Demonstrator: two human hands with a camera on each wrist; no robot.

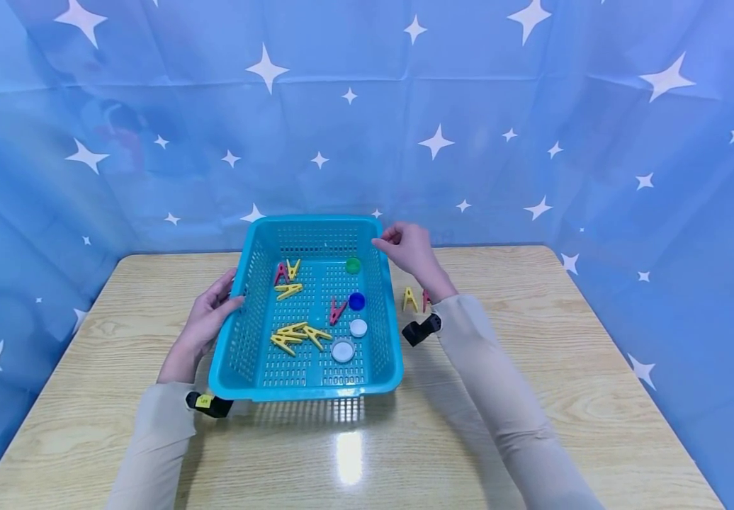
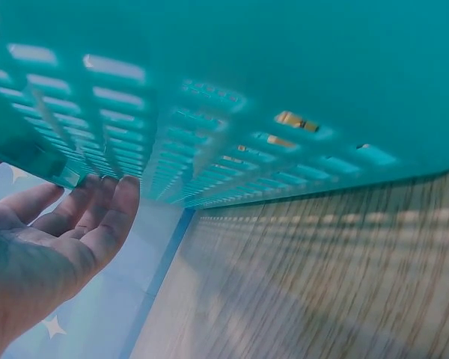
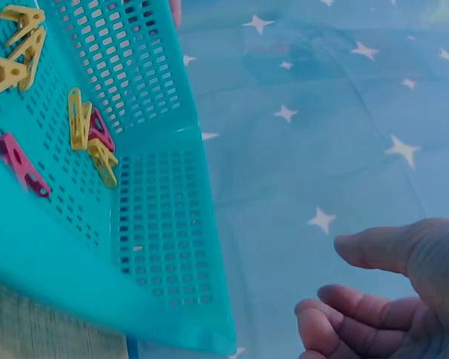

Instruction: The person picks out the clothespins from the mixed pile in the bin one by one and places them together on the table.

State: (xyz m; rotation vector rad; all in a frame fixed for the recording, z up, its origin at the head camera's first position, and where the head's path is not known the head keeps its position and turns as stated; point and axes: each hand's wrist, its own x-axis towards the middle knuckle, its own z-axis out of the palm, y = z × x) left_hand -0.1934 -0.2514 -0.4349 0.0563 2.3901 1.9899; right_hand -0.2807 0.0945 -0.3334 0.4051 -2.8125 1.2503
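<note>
A turquoise plastic basket (image 1: 306, 392) with perforated walls is at the middle of the wooden table. My left hand (image 1: 210, 312) grips its left rim, thumb over the edge and fingers against the outside wall, as the left wrist view (image 2: 75, 232) also shows. Beside the far right corner is my right hand (image 1: 408, 249), its fingers loosely bent. In the right wrist view, thumb and fingers (image 3: 352, 318) stand apart with nothing between them, away from the basket wall. Inside the basket lie several yellow clothespins (image 1: 293, 330), a red clothespin (image 1: 337, 311) and another red one (image 1: 280, 274).
Along the basket's right side lie a green cap (image 1: 353, 265), a blue cap (image 1: 357, 301) and two white caps (image 1: 343, 350). Outside, on the table (image 1: 533, 319), are a yellow clothespin (image 1: 410, 299) and a red one, partly behind my right wrist. A star-patterned blue cloth (image 1: 341, 142) hangs behind.
</note>
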